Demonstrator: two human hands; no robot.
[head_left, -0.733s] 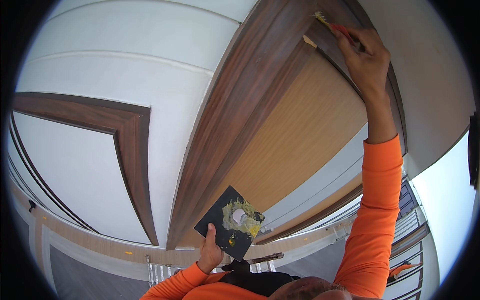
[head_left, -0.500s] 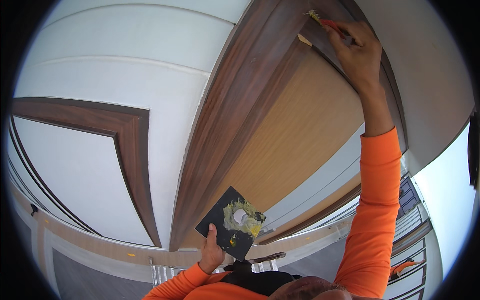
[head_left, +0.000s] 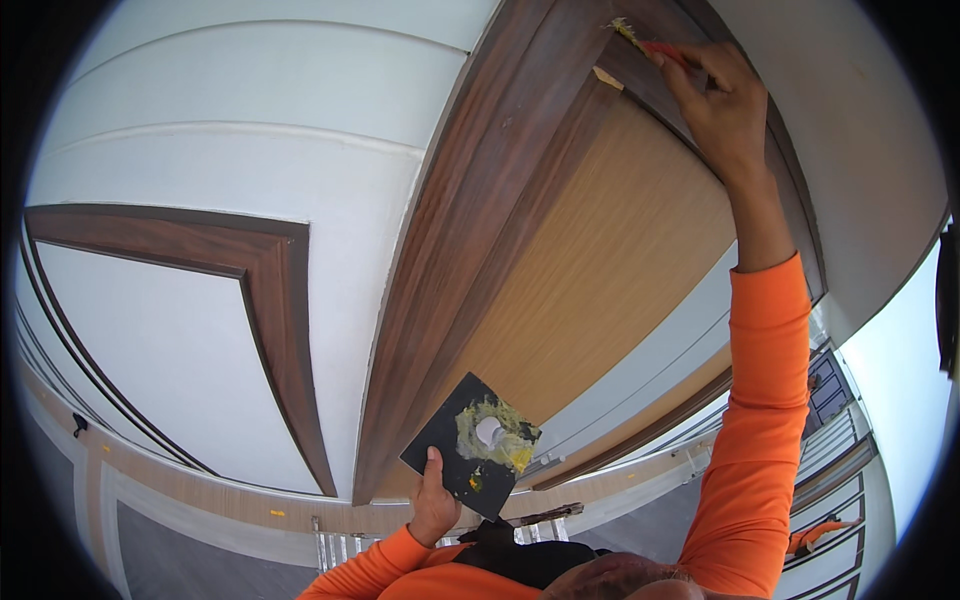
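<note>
My right hand is raised high at the upper right, fingers pinched around a small red-handled tool. Yellowish paste coats the tool's tip, so I cannot tell whether it is a brush or a blade. That tip is at the upper corner of a dark brown wood-grain door frame; contact is hard to make out. Low in the middle, my left hand grips a black square board by its near edge, thumb on top. Grey-yellow paste is smeared over the board, with a whitish round patch in it.
A light wood panel fills the doorway. White wall and a second brown frame stand to the left. Below are ladder-like metal rungs and grey floor. A railing and an orange-sleeved person appear far right.
The view has shifted slightly, so the left frame and board sit a little farther right. The tool's tip has moved slightly left and up. Both hands keep their holds.
</note>
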